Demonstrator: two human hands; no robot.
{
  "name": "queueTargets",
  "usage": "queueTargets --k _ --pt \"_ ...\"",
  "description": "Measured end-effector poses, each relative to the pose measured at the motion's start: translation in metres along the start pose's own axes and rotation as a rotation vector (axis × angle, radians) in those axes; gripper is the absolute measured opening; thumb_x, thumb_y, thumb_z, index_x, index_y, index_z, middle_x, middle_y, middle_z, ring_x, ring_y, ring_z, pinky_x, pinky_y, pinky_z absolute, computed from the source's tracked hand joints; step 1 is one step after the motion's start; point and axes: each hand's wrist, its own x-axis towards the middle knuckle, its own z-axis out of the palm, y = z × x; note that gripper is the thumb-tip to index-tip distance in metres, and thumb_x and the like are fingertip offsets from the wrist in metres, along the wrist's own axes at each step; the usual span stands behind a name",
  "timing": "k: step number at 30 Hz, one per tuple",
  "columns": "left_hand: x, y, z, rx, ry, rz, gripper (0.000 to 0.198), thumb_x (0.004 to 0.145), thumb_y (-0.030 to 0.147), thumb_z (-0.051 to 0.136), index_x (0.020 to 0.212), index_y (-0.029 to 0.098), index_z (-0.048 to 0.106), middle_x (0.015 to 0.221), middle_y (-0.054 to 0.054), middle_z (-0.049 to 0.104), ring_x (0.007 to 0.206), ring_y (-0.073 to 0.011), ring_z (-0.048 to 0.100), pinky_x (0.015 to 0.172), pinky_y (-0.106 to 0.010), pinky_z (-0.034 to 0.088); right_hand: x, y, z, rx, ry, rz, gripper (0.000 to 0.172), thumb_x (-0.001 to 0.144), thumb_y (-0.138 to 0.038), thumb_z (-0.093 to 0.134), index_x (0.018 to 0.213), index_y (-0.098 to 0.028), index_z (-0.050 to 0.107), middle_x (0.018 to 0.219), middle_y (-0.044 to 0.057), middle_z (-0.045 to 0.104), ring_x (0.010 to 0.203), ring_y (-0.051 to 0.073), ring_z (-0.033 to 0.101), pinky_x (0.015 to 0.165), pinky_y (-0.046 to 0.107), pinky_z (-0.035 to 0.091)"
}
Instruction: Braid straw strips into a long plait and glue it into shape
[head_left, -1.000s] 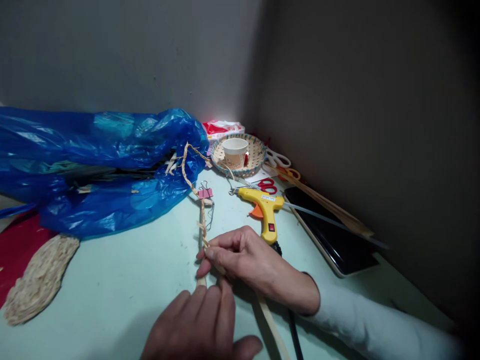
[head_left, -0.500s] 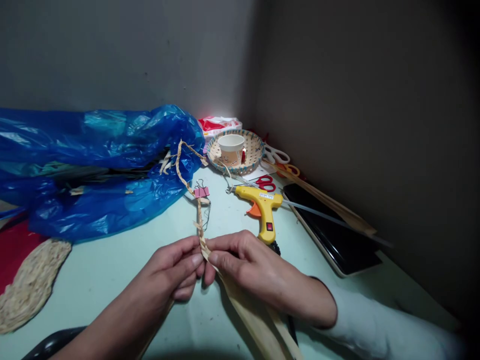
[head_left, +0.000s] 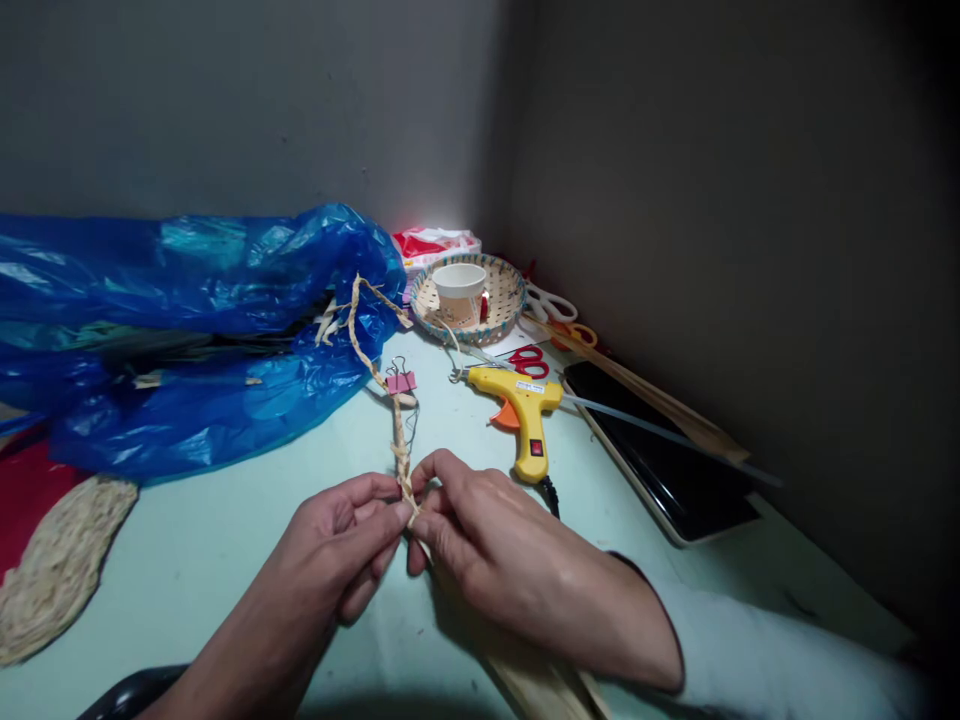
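A thin braid of dried straw-coloured fibre [head_left: 400, 430] runs from the blue bag down to my two hands. My left hand [head_left: 349, 545] pinches the braid's near end between thumb and fingers. Close against it, my right hand [head_left: 480, 540] is closed on a fibre strand at the same spot, its wrist turned over the work. Loose wide strands [head_left: 540, 680] trail beneath the right hand toward me. Farther up, a pink binder clip [head_left: 401, 382] grips the braid. The strand tips between my fingers are partly hidden.
A blue plastic bag [head_left: 225, 270] of fibres lies left, above a coiled woven mat [head_left: 60, 570]. Ahead are a woven basket [head_left: 514, 300] holding a paper cup [head_left: 460, 285], red-handled scissors [head_left: 529, 362] and a yellow glue gun [head_left: 534, 400]. A black tablet [head_left: 660, 460] lies right.
My right hand has turned and come slightly lower, its index finger arching up. The loose strands have shifted down under it. My left hand still pinches the braid.
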Motion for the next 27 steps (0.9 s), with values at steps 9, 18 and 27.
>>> queueTargets --k 9,18,27 --pt "0.001 0.000 -0.002 0.104 0.055 0.030 0.026 0.079 0.043 0.067 0.077 0.018 0.058 0.048 0.010 0.037 0.041 -0.0046 0.022 0.039 -0.018 0.014 -0.001 0.000 -0.009 -0.191 -0.029 -0.001 0.014 0.092 -0.023 0.046 0.102 -0.016 0.054 0.081 0.006 0.064 0.077 0.020 0.058 0.062 0.027 0.035" --pt "0.004 0.001 0.001 0.135 0.081 0.069 0.018 0.074 0.029 0.068 0.065 0.015 0.062 0.057 0.002 0.060 0.047 -0.0065 0.041 0.045 -0.017 0.028 -0.007 -0.002 -0.008 -0.215 0.032 -0.080 0.022 0.094 -0.021 0.044 0.077 -0.019 0.057 0.066 -0.002 0.058 0.059 0.010 0.049 0.058 0.025 0.031" --pt "-0.006 -0.001 -0.004 0.076 0.027 0.093 0.026 0.080 0.042 0.067 0.075 0.016 0.064 0.053 0.007 0.047 0.045 -0.0056 0.027 0.046 -0.022 0.017 -0.014 -0.014 0.025 -0.655 -0.069 -0.358 0.022 0.093 -0.010 0.044 0.104 -0.011 0.063 0.095 0.011 0.070 0.074 0.023 0.061 0.054 0.034 0.034"
